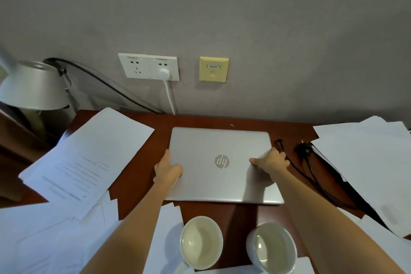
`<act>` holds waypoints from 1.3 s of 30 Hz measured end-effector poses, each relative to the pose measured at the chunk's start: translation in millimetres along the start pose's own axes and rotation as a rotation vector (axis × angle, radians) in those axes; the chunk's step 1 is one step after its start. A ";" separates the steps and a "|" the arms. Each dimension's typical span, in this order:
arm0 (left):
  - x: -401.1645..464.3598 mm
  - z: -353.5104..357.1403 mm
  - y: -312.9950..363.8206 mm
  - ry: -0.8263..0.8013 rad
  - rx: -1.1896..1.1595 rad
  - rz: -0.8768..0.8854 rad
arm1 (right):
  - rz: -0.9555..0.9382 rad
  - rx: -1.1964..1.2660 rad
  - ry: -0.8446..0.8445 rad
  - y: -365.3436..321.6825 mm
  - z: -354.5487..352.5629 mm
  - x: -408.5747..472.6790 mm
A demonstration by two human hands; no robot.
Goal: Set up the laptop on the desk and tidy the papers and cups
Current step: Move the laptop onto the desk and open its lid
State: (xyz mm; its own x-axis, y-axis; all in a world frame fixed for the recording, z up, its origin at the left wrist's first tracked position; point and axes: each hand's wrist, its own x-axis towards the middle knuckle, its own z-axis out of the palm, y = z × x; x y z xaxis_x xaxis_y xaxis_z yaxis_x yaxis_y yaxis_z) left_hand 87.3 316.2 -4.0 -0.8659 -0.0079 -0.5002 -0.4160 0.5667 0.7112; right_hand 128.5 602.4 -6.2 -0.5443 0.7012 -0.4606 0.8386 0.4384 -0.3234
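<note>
The laptop (222,164) lies flat on the desk (142,162), near the wall, with its lid down. The left hand (168,169) holds its left edge and the right hand (270,160) holds its right edge, thumbs on top. So the job looks only just begun. The lid is not open yet. Papers (86,158) lie spread on both sides, and two cups (201,242) stand near the front edge, waiting to be tidied.
</note>
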 end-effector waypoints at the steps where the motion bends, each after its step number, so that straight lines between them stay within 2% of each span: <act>1: -1.6 -0.3 -3.3 -0.011 -0.006 0.001 | -0.025 -0.004 0.006 -1.8 1.0 -2.8; 7: -12.8 -7.7 -18.3 -0.072 -0.111 0.011 | -0.207 -0.280 -0.112 -11.9 24.0 -38.0; 11: -17.3 -14.9 -26.2 -0.145 -0.220 -0.034 | -0.420 -0.491 -0.204 -11.5 30.4 -59.3; 16: -8.8 -15.2 -32.0 -0.160 -0.280 -0.024 | -0.570 -0.674 -0.242 -12.5 32.9 -81.6; 24: -17.1 -13.8 -47.7 -0.145 -0.550 -0.010 | -0.876 -0.965 -0.011 -10.1 42.8 -98.6; 28: -21.8 -16.6 -47.3 -0.174 -0.750 -0.014 | -1.025 -1.088 -0.008 -16.8 40.4 -103.3; 34: -27.4 -19.5 -44.6 -0.162 -0.836 -0.037 | -1.256 -1.235 0.001 -22.8 26.4 -105.2; 39: -30.6 -19.9 -43.5 -0.149 -0.883 -0.072 | -1.422 -1.185 0.030 -17.9 18.8 -107.8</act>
State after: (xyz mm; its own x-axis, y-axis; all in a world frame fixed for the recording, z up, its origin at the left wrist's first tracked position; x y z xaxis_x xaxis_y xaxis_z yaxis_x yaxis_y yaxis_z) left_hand 126.3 275.3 -9.9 -0.8098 0.1229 -0.5737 -0.5835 -0.2713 0.7655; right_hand 171.8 508.4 33.7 -0.7791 -0.5013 -0.3764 -0.6109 0.7417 0.2768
